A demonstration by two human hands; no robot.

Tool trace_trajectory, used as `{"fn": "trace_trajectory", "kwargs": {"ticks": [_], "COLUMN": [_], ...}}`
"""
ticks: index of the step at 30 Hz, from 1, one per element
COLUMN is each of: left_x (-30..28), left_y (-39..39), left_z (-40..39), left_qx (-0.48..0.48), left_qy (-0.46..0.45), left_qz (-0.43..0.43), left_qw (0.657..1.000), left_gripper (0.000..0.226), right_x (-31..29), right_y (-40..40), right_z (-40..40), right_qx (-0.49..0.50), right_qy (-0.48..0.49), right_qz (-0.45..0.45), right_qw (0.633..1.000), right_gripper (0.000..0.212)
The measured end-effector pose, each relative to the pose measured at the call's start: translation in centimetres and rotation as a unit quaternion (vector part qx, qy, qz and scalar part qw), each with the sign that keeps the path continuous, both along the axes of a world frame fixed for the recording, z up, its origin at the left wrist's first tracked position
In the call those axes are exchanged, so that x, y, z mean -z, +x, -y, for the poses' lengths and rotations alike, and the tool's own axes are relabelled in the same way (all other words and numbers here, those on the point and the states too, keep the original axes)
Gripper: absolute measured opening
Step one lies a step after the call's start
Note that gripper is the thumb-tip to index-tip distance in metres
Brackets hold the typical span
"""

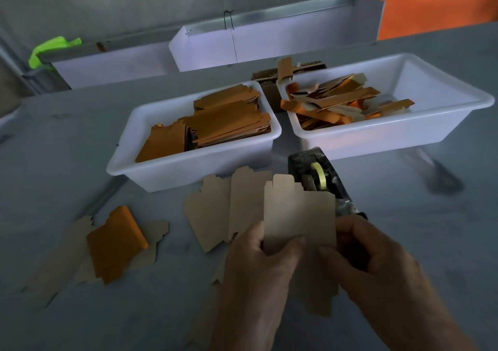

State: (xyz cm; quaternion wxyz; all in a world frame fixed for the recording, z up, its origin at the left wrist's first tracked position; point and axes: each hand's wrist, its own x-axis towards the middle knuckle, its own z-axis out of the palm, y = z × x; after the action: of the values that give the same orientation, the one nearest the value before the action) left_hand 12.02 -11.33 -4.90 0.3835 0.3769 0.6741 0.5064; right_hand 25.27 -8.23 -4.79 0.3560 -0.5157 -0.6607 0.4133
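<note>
A flat tan cardboard box blank (299,213) is held upright in front of me. My left hand (258,269) pinches its lower left edge with thumb and fingers. My right hand (377,267) grips its lower right edge. Two more tan blanks (215,210) lie fanned on the table behind it. A black tape dispenser (318,178) with a yellowish roll stands just beyond the held blank, partly hidden by it.
A white bin (188,167) holds stacked orange flat blanks. Another white bin (404,132) at right holds loose folded orange boxes. An orange folded blank (116,242) lies on tan blanks at left. White trays (269,43) line the back.
</note>
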Motion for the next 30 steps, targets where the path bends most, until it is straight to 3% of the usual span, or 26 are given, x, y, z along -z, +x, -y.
{"fn": "trace_trajectory", "kwargs": {"ticks": [3, 7, 10, 14, 18, 21, 24, 27, 30], "left_x": [0.1, -0.5, -1.2, -1.5, -1.9, -2.0, -1.7, -2.1, -1.9], "left_y": [0.4, 0.9, 0.3, -0.4, -1.3, -1.6, -1.5, -1.5, -1.6], "left_z": [-0.1, 0.1, 0.4, 0.8, 1.0, 1.1, 1.0, 1.1, 1.2], "left_qx": [-0.026, 0.009, 0.077, 0.114, 0.200, 0.253, 0.241, 0.219, 0.215], "left_qy": [0.018, 0.014, 0.010, 0.027, 0.007, -0.019, -0.053, -0.068, -0.060], "left_qz": [-0.059, -0.024, -0.032, -0.121, -0.030, 0.021, 0.044, 0.048, 0.036], "left_qw": [0.998, 1.000, 0.996, 0.986, 0.979, 0.967, 0.968, 0.972, 0.974], "left_gripper": [0.017, 0.009, 0.026, 0.027, 0.027, 0.028, 0.028, 0.013, 0.016], "right_x": [-0.2, -0.2, 0.0, -0.2, 0.0, -0.1, 0.4, 0.3, 0.1], "right_y": [-0.5, -1.1, -0.9, -0.7, 0.0, 0.0, 0.0, 0.0, 0.2], "right_z": [0.6, 1.3, 0.9, 0.5, -0.3, -0.5, -0.5, -0.5, -0.7], "right_qx": [-0.009, -0.049, -0.057, -0.070, -0.013, -0.091, -0.084, -0.075, -0.088], "right_qy": [0.016, 0.017, 0.008, -0.028, -0.039, -0.190, -0.205, -0.198, -0.222], "right_qz": [-0.037, -0.132, -0.125, -0.107, -0.084, -0.190, -0.224, -0.232, -0.243], "right_qw": [0.999, 0.990, 0.991, 0.991, 0.996, 0.959, 0.949, 0.949, 0.940], "right_gripper": [0.022, 0.034, 0.036, 0.032, 0.049, 0.037, 0.035, 0.038, 0.033]}}
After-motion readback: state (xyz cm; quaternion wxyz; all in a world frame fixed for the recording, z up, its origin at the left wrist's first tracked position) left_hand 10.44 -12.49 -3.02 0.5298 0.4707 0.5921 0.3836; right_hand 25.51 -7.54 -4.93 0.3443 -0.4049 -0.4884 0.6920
